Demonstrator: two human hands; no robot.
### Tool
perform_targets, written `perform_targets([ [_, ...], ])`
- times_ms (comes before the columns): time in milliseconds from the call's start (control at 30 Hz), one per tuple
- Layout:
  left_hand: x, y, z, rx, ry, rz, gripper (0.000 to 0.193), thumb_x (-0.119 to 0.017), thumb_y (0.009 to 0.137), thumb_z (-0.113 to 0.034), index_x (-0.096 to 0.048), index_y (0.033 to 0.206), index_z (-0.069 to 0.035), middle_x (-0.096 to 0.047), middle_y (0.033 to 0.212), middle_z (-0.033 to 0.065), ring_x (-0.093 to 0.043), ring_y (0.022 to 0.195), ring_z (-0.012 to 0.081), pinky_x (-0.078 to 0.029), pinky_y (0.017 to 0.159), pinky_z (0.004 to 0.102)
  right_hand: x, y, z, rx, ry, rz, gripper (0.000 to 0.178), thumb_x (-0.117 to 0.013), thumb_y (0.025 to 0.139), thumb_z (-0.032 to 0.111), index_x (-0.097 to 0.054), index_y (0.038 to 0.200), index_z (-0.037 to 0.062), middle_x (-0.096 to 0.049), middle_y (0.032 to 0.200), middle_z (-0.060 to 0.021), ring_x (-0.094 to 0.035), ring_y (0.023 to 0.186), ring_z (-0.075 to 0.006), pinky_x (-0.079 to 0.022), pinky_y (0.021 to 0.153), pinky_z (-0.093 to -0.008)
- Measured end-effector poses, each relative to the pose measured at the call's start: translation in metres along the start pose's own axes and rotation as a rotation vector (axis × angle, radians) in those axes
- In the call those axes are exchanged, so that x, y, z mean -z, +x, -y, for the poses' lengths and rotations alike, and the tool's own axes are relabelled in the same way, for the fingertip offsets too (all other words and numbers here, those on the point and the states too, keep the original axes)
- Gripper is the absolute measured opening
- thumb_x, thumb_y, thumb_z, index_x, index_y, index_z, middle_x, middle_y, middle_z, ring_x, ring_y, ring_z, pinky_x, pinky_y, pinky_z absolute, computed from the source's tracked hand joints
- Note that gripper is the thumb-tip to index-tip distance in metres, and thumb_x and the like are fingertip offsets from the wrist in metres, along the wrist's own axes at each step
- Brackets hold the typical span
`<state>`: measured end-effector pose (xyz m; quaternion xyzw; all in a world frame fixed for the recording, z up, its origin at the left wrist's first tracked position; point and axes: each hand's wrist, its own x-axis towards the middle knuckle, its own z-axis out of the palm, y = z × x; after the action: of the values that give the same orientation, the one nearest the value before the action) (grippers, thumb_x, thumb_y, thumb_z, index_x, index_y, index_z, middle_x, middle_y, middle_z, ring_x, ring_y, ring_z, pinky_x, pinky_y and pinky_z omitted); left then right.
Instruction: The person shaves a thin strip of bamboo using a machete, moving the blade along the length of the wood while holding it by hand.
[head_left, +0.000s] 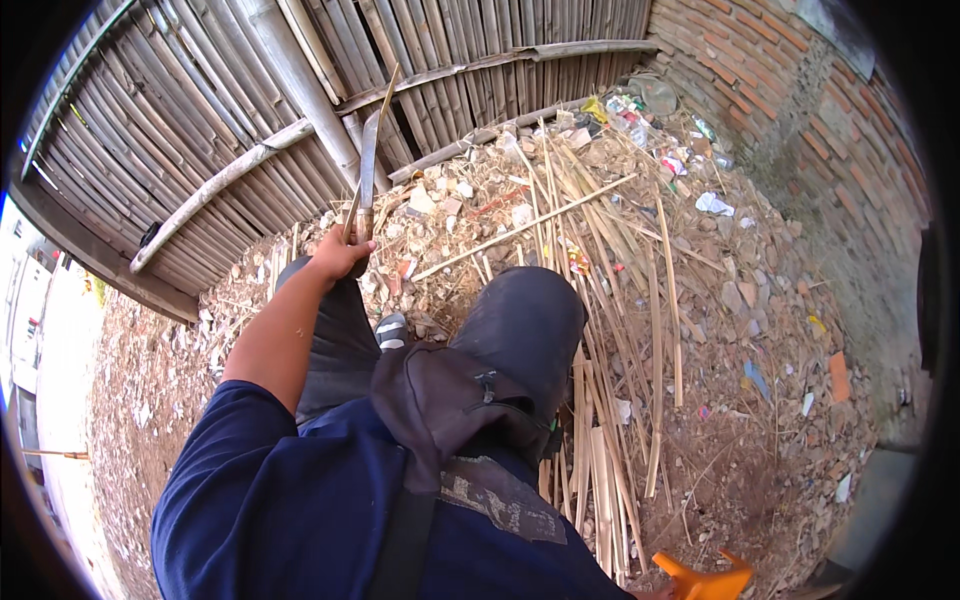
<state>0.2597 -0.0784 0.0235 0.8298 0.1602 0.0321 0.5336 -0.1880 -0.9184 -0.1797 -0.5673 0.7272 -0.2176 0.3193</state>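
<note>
My left hand (343, 253) is closed round the handle of a machete (368, 165), whose long blade points up toward the bamboo wall. A thin bamboo strip (389, 92) runs alongside the blade and seems to pass through the same grip. Only a sliver of my right hand (652, 593) shows at the bottom edge, beside an orange plastic object (705, 577) that is partly cut off; its fingers are hidden. Long split bamboo strips (605, 440) lie on the ground to the right of my bent knee, and one longer strip (525, 228) crosses over others.
A bamboo slat wall (230, 120) stands ahead, and a brick wall (800, 130) rises on the right. Stones and scraps litter the dirt ground (740, 440). Plastic rubbish (628, 112) lies in the far corner. My sandalled foot (391, 330) rests between my knees.
</note>
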Motion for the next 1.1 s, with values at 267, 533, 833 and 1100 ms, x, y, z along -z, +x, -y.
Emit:
perform_targets([
  [267, -0.001, 0.011, 0.003, 0.027, 0.065, 0.029, 0.03, -0.084, 0.087, -0.016, -0.065, 0.105, -0.002, -0.065, 0.085, 0.001, -0.061, 0.075, 0.0121, -0.051, 0.07, 0.0302, 0.024, -0.009, -0.016, -0.006, -0.013, -0.037, 0.036, -0.057, 0.101, 0.037, -0.062, 0.093, 0.0025, -0.064, 0.084, -0.0088, -0.058, 0.075, -0.0229, -0.05, 0.071, -0.0391],
  [533, 0.003, 0.016, 0.024, -0.01, 0.053, 0.023, 0.038, -0.085, 0.086, -0.019, -0.061, 0.11, -0.001, -0.064, 0.094, 0.0031, -0.06, 0.082, 0.0133, -0.051, 0.075, 0.0313, 0.052, -0.015, -0.027, 0.001, -0.028, -0.066, 0.036, -0.058, 0.101, 0.036, -0.062, 0.093, 0.0014, -0.064, 0.083, -0.0097, -0.058, 0.075, -0.0235, -0.05, 0.071, -0.0396],
  [833, 0.005, 0.005, 0.018, -0.015, 0.058, -0.032, 0.041, -0.084, 0.088, -0.019, -0.059, 0.114, 0.0, -0.063, 0.095, 0.0034, -0.059, 0.084, 0.0128, -0.051, 0.077, 0.0302, 0.067, -0.024, -0.032, 0.026, -0.058, -0.102, 0.036, -0.058, 0.102, 0.035, -0.062, 0.094, 0.0001, -0.064, 0.083, -0.0107, -0.057, 0.074, -0.0242, -0.05, 0.071, -0.0401],
  [1100, 0.003, -0.014, -0.001, -0.014, 0.031, 0.02, 0.052, -0.082, 0.088, -0.016, -0.054, 0.128, 0.002, -0.061, 0.102, 0.0052, -0.059, 0.09, 0.0149, -0.051, 0.081, 0.0316, 0.06, -0.05, -0.027, 0.103, -0.126, -0.127, 0.036, -0.059, 0.103, 0.034, -0.063, 0.094, -0.0011, -0.065, 0.083, -0.0116, -0.057, 0.074, -0.0248, -0.05, 0.071, -0.0407],
])
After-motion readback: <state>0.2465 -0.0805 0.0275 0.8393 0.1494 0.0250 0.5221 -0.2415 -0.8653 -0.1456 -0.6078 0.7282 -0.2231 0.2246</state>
